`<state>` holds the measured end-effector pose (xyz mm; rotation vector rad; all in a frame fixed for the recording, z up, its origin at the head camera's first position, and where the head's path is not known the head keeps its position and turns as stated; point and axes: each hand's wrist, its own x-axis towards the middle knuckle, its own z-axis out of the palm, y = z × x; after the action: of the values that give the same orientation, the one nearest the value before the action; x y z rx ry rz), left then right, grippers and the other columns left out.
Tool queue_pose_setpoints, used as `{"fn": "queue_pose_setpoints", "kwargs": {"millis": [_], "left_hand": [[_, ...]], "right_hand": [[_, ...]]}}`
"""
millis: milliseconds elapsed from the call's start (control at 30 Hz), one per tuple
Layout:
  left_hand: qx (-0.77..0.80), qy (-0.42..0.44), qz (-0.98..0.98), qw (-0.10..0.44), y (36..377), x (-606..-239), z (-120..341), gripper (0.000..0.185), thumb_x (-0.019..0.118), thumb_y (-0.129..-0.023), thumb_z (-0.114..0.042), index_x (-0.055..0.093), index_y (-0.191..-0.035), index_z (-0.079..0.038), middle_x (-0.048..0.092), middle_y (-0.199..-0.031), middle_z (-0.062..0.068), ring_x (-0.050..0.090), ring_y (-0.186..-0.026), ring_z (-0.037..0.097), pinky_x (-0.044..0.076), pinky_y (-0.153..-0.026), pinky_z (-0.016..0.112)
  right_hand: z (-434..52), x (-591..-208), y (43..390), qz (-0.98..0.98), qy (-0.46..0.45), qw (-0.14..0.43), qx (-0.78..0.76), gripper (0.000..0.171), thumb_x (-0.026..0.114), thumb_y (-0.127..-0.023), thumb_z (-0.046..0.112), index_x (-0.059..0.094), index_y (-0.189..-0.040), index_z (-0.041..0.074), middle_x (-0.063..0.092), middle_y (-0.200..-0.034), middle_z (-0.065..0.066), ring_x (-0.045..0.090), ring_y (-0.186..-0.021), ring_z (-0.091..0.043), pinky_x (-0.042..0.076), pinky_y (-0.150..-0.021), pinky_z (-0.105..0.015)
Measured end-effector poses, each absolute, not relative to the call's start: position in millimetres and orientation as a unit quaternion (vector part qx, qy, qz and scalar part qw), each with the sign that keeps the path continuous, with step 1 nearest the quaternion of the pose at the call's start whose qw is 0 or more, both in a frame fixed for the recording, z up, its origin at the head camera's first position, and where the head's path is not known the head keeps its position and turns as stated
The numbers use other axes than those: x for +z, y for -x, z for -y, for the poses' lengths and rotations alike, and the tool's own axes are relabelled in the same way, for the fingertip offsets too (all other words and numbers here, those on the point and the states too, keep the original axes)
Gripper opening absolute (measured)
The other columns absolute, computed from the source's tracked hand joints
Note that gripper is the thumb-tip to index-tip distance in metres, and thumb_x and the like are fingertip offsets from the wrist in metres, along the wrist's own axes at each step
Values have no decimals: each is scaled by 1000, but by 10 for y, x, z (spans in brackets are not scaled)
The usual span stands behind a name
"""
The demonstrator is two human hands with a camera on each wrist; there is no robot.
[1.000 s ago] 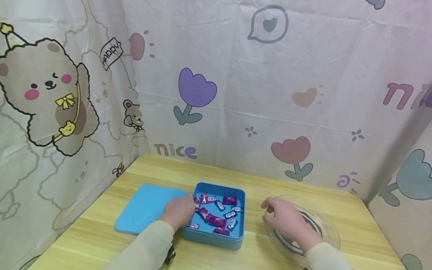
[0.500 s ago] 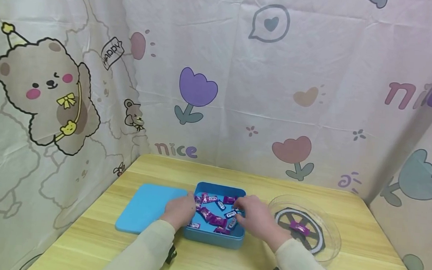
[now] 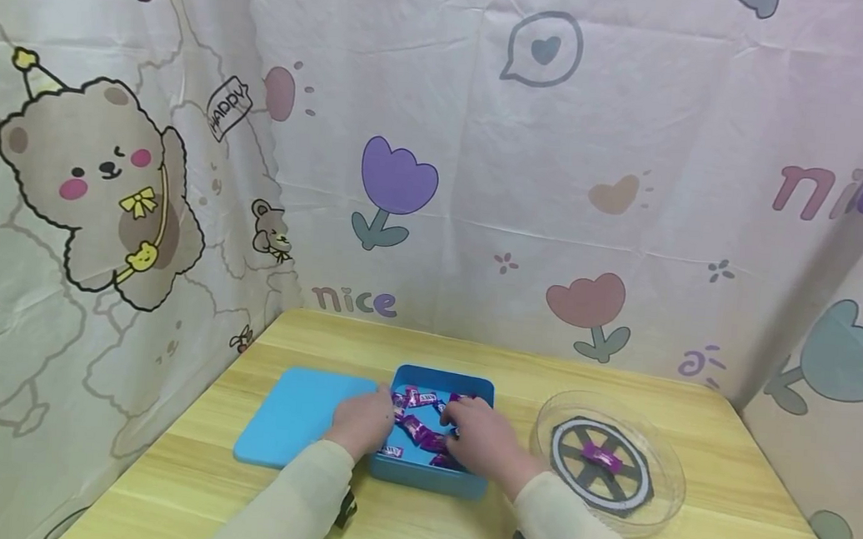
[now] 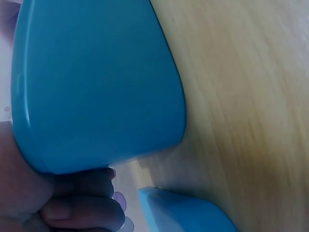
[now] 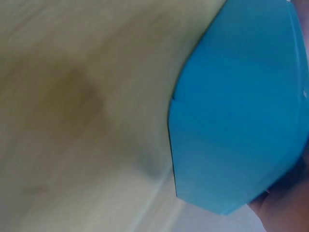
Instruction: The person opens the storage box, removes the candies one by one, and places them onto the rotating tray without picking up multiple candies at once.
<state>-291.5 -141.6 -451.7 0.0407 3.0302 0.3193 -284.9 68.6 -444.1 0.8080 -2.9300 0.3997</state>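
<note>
A blue box (image 3: 428,474) sits near the middle of a wooden table (image 3: 723,507), open at the top and holding many small wrapped sweets (image 3: 420,426) in purple and blue wrappers. The right hand (image 3: 481,437) is down inside the box over the sweets on its right half, fingers bent toward them; whether it has one pinched cannot be told from the head view, and the right wrist view shows only the box's outer wall and bare table. The left hand (image 3: 362,421) rests against the left wall of the box, fingers curled at its rim. Flat on the table, touching the box's left side, lies the blue lid (image 3: 289,414). To the right of the box, just apart from it, stands a clear round dish (image 3: 667,495) with a single purple sweet (image 3: 602,458) at its centre. Cartoon-printed cloth (image 3: 483,181) hangs behind and at both sides of the table.
</note>
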Motion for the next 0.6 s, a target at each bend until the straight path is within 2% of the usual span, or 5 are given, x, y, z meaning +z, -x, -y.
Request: {"fn": "queue_pose_setpoints", "kwargs": {"millis": [333, 600], "left_hand": [[116, -18, -992, 44, 2901, -4509, 1421, 54, 60, -101, -13, 43, -148, 5, 64, -127, 21, 61, -88, 26, 57, -81, 53], [123, -8, -991, 50, 2903, -4512, 1418, 53, 57, -102, -13, 41, -150, 4, 63, -128, 22, 62, -92, 27, 56, -83, 53]], "right_hand": [[-600, -4501, 2895, 956, -268, 5, 117, 22, 82, -85, 27, 73, -103, 21, 66, -89, 9, 57, -84, -14, 54, -81, -40], [-569, -4547, 2943, 958, -269, -9, 103, 15, 83, -84, 26, 74, -96, 21, 64, -80, 11, 57, -76, -12, 54, -79, -40]]}}
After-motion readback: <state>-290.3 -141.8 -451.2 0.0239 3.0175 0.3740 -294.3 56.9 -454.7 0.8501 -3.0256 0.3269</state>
